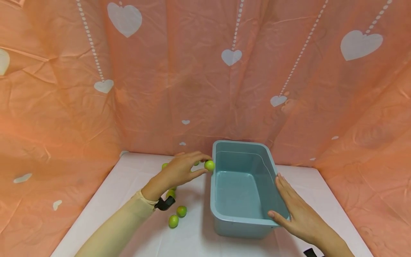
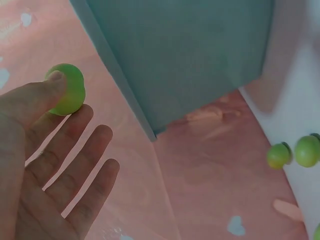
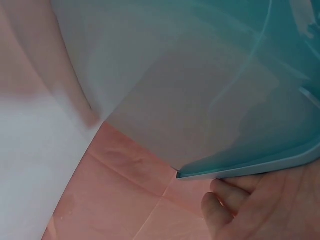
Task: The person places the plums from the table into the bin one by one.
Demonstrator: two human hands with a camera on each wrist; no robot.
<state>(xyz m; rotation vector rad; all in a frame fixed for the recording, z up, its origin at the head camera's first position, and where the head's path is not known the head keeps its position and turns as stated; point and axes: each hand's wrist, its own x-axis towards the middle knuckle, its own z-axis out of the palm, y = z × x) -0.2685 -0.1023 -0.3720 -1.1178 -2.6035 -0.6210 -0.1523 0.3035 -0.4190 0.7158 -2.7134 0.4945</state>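
Limes, loose (image 1: 177,216), lie on white table (image 1: 199,239) left of blue tub (image 1: 244,217). Left hand (image 1: 179,170) pinches one lime (image 1: 209,165) at the tub's rim. Right hand (image 1: 297,210), fingers flat, steadies the tub's side. More limes sit half hidden behind the left hand.

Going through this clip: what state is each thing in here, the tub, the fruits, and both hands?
Blue tub: upright, empty.
Green fruit: pinched by the left hand, at the tub's left rim.
Loose green fruits: lying on the white table, left of the tub.
Right hand: fingers straight, resting on the tub's right rim.
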